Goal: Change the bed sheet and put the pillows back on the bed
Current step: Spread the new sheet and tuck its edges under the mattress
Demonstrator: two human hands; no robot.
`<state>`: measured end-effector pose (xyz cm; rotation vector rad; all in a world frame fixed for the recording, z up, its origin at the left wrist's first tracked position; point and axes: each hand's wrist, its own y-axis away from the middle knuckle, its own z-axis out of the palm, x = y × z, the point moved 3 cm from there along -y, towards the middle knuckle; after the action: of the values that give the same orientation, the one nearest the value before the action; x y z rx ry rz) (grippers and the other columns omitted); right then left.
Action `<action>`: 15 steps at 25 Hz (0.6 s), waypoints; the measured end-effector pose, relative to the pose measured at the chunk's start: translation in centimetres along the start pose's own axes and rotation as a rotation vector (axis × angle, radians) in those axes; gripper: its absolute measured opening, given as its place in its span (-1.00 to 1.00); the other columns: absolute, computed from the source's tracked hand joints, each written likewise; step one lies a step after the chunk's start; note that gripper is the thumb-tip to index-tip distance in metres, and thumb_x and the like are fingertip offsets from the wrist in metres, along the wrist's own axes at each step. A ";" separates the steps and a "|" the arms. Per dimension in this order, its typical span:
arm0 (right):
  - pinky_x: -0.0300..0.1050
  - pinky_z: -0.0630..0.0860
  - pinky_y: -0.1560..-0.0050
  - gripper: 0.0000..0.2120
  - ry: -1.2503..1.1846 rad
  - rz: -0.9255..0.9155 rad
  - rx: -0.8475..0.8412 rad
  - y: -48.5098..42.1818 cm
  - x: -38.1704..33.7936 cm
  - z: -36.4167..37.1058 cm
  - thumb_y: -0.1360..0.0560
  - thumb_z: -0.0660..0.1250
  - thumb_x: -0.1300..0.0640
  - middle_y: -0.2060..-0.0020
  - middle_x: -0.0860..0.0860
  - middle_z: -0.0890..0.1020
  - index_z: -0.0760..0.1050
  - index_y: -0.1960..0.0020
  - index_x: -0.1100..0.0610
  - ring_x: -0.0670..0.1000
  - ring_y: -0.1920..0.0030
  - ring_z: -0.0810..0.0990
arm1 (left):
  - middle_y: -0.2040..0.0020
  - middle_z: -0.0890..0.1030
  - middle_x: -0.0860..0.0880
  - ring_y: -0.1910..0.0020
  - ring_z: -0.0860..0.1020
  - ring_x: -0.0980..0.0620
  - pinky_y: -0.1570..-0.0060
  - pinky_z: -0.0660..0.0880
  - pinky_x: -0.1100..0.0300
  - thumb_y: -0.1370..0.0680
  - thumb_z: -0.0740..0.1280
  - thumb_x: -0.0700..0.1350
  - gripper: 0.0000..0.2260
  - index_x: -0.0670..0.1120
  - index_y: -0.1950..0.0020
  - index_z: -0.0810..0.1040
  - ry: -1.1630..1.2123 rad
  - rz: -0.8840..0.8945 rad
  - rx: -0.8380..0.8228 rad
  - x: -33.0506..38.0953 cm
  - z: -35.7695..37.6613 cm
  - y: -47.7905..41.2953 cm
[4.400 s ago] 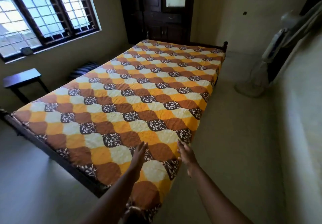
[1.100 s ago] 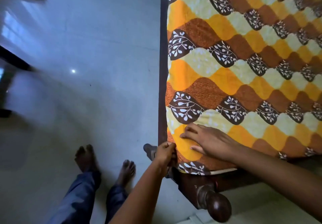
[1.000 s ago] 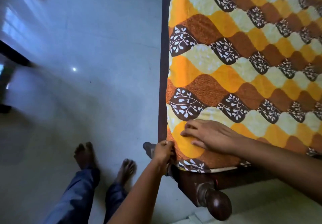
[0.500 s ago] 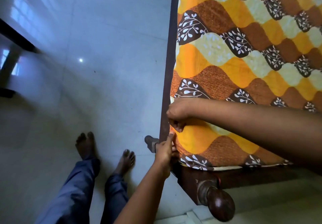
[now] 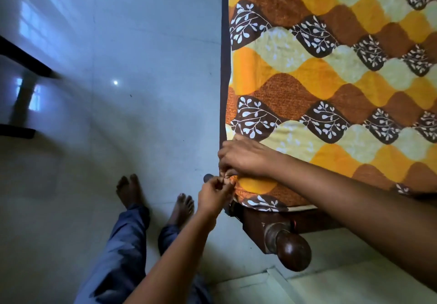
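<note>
The floor (image 5: 113, 119) fills the left half of the frame. The sheet (image 5: 331, 79), patterned in orange, brown and cream, spreads flat across the upper right. A dark rail (image 5: 223, 71) runs down the sheet's left edge, and a rounded wooden post (image 5: 293, 253) projects at lower centre-right, just below the sheet's corner. The right hand (image 5: 246, 159), at centre, lies on the sheet's left edge with its fingers curled down round the fabric. The left hand (image 5: 214, 196), directly below and touching it, pinches the same edge between thumb and fingertips. Two bare feet (image 5: 128, 190) stand on the floor left of the hands. Dark furniture (image 5: 23, 60) sits at far left, blurred.
</note>
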<state>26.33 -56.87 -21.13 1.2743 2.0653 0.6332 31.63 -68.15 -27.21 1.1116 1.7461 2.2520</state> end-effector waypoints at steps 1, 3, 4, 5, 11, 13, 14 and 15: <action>-0.11 0.29 0.04 -0.87 -0.158 0.069 0.165 1.8 0.3 0.0 -0.46 0.35 0.05 0.10 -0.06 0.61 0.62 0.02 0.00 -0.01 -0.02 0.51 | 0.19 0.56 -0.02 0.21 0.55 0.02 0.22 0.43 0.18 -0.49 0.38 0.00 -0.87 -0.02 0.14 0.48 -0.152 0.157 0.083 0.6 -0.5 0.4; -0.23 0.42 0.08 -0.91 -0.489 0.194 0.479 6.7 1.0 1.5 -0.36 0.45 0.11 0.21 -0.04 0.64 0.65 0.14 0.06 -0.01 0.13 0.57 | 0.09 0.55 0.04 0.14 0.54 0.10 0.16 0.44 0.26 -0.47 0.41 -0.03 -0.85 0.00 0.01 0.52 -0.373 0.472 0.144 1.6 -0.6 1.9; -0.36 0.41 0.09 -0.90 -0.588 0.259 0.557 9.3 1.0 2.9 -0.32 0.47 0.15 0.23 -0.01 0.65 0.66 0.16 0.10 -0.04 0.17 0.58 | 0.05 0.54 0.06 0.11 0.53 0.14 0.13 0.42 0.30 -0.47 0.40 -0.03 -0.82 0.00 -0.04 0.54 -0.459 0.596 0.101 1.9 -0.1 2.8; -0.47 0.38 0.09 -0.86 -0.629 0.320 0.576 11.8 0.9 4.5 -0.30 0.49 0.18 0.23 0.00 0.66 0.66 0.14 0.13 -0.06 0.18 0.59 | 0.01 0.55 0.06 0.05 0.51 0.13 0.08 0.42 0.31 -0.48 0.39 -0.02 -0.80 0.00 -0.08 0.56 -0.560 0.707 0.046 2.5 0.5 3.7; -0.05 0.61 0.11 -0.66 -0.560 0.416 0.542 18.1 0.5 11.4 -0.29 0.55 0.17 0.07 -0.03 0.65 0.61 -0.05 0.09 -0.04 0.04 0.63 | 0.07 0.56 -0.02 0.15 0.46 -0.04 0.30 0.46 0.14 -0.48 0.22 -0.02 -0.76 -0.03 -0.04 0.60 -1.203 1.235 -0.102 3.6 4.8 3.6; -0.07 0.60 0.12 -0.64 -0.481 0.368 0.546 17.2 0.8 11.8 -0.27 0.56 0.16 0.06 -0.01 0.64 0.59 -0.04 0.11 0.00 0.06 0.63 | 0.22 0.54 -0.04 0.25 0.47 -0.07 0.41 0.44 0.16 -0.44 0.17 -0.07 -0.78 -0.09 0.15 0.61 -1.315 1.329 -0.142 4.3 6.2 3.5; -0.10 0.60 0.15 -0.64 -0.437 0.361 0.542 16.7 0.9 11.7 -0.26 0.57 0.18 0.08 0.01 0.64 0.59 -0.02 0.12 0.02 0.09 0.63 | 0.30 0.53 -0.04 0.32 0.49 -0.07 0.47 0.40 0.20 -0.41 0.16 -0.08 -0.77 -0.09 0.25 0.59 -1.349 1.357 -0.159 4.8 6.7 3.5; -0.10 0.60 0.19 -0.65 -0.412 0.364 0.538 16.4 1.0 11.7 -0.24 0.57 0.23 0.11 0.02 0.64 0.59 0.01 0.13 0.05 0.12 0.64 | 0.36 0.51 -0.02 0.37 0.50 -0.06 0.50 0.33 0.24 -0.39 0.16 -0.07 -0.77 -0.08 0.30 0.58 -1.372 1.353 -0.176 5.4 7.0 3.4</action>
<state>44.29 -48.19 -18.37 1.9246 1.7183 -0.0668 32.97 -61.14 -21.01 3.0974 0.1138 0.8775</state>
